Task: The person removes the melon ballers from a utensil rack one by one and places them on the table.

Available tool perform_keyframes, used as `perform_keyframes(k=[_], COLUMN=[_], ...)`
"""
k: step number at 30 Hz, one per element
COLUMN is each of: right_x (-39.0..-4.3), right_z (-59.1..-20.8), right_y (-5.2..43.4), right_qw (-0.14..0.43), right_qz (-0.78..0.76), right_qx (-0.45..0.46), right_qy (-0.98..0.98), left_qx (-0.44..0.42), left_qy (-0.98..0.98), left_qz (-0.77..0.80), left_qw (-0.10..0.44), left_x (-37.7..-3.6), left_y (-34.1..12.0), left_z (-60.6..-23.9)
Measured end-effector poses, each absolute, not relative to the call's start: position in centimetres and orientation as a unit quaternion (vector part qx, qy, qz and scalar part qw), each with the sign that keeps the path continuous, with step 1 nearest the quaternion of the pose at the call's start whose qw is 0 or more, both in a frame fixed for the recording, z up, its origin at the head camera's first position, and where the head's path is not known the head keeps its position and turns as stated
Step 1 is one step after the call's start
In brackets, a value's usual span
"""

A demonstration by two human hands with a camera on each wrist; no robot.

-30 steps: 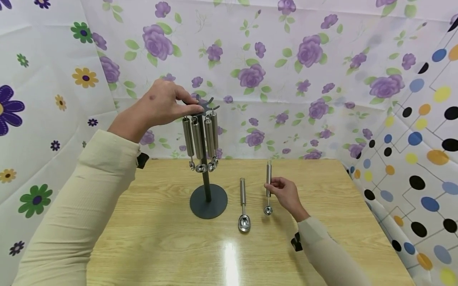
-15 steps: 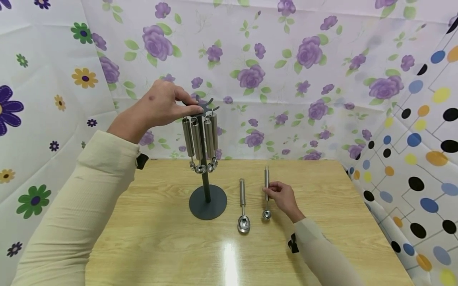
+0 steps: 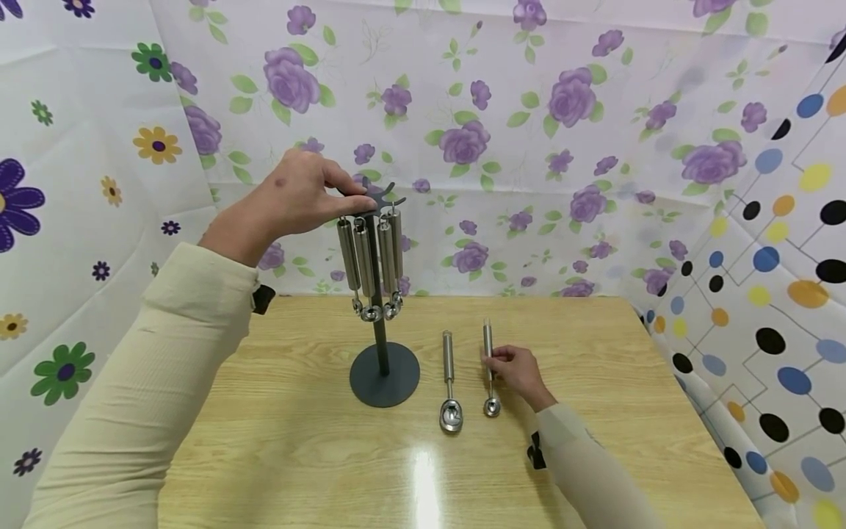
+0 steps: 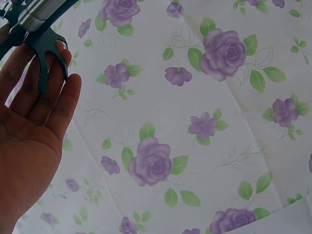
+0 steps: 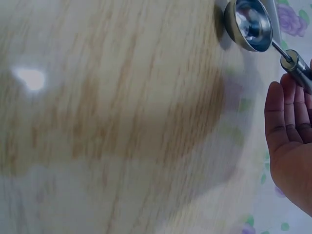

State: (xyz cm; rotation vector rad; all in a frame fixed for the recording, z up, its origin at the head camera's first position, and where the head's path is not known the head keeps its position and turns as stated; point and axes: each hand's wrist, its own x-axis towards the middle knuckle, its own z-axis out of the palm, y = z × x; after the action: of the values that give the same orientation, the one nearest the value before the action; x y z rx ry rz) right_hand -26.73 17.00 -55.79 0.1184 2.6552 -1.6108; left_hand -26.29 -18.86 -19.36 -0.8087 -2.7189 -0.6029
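Observation:
My left hand [image 3: 300,192] grips the top of a dark utensil stand [image 3: 385,382], thumb and fingers at its branching hooks. In the left wrist view those dark hooks [image 4: 45,58] cross my fingers. Several steel utensils [image 3: 367,257] with tubular handles and small bowls hang below the hooks. My right hand [image 3: 520,373] pinches the handle of a small steel scoop [image 3: 487,345], bowl toward me, low over the table. In the right wrist view its round, shiny bowl [image 5: 251,24] is close to the wood. A larger steel scoop [image 3: 451,416] lies between stand and hand.
The light wood table [image 3: 297,441] ends at the back against a purple-flowered cloth [image 3: 463,139]. Patterned cloths also hang at the left [image 3: 99,184] and right [image 3: 780,294]. Glare brightens the table's front middle.
My right hand has lowered the small scoop toward the table, moving slightly left and nearer to me. The left hand, the stand and the larger scoop stay put.

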Motion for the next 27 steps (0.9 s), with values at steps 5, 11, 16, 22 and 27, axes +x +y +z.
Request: perform_keyframes(k=[5,11,16,22,27], right_x=[-26.8,-27.1,-27.2,-27.1,-27.2], right_z=[-56.0,-56.2,-56.4,-56.6,-56.5], right_y=[16.8,16.6,16.3,15.9,15.5], right_qw=[0.023,0.024,0.037,0.045,0.041], right_qz=[-0.496,-0.473,-0.492,-0.495,-0.476], right_qx=[0.047,0.058,0.08,0.098,0.097], right_qy=[0.867,0.879,0.866,0.862,0.873], left_qx=[-0.278,-0.276,-0.272,-0.273,-0.271], left_qy=[-0.93,-0.93,-0.932,-0.932,-0.932], left_qz=[-0.209,-0.21,-0.208,-0.208,-0.209], left_qw=[0.12,0.12,0.12,0.119,0.119], left_x=[-26.4,-26.4,-26.5,-26.7,-26.8], left_y=[-18.9,-18.9,-18.9,-18.9,-19.0], left_z=[-19.5,-19.4,-19.4,-19.5,-19.5])
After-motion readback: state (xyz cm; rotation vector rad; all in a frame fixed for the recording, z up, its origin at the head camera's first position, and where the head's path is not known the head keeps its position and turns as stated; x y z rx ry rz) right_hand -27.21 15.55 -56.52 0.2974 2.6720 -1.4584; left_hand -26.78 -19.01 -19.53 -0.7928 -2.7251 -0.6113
